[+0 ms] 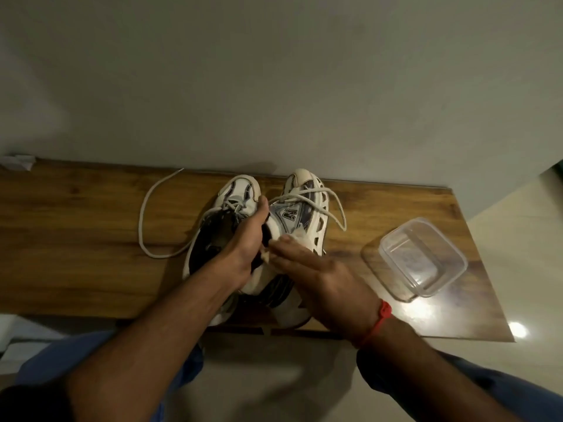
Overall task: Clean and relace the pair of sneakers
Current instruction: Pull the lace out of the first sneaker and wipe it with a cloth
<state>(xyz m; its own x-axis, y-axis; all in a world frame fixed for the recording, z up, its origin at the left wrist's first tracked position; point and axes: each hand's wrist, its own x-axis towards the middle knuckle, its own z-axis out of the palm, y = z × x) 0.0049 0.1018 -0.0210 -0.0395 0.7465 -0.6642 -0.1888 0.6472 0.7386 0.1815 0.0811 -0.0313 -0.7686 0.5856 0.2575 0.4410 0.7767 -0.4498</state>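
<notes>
Left hand grips tilted sneaker; right hand presses cloth flat-fingered

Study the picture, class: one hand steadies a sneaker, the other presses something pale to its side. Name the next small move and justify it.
Probably a short wiping stroke along the side panel. The left hand grips the tilted right sneaker at its collar, steadying it, while the right hand presses a small pale cloth flat against that side. The clear container stands nearby for re-wetting.

white-and-navy sneakers, brown woodgrain table, red wristband
</notes>
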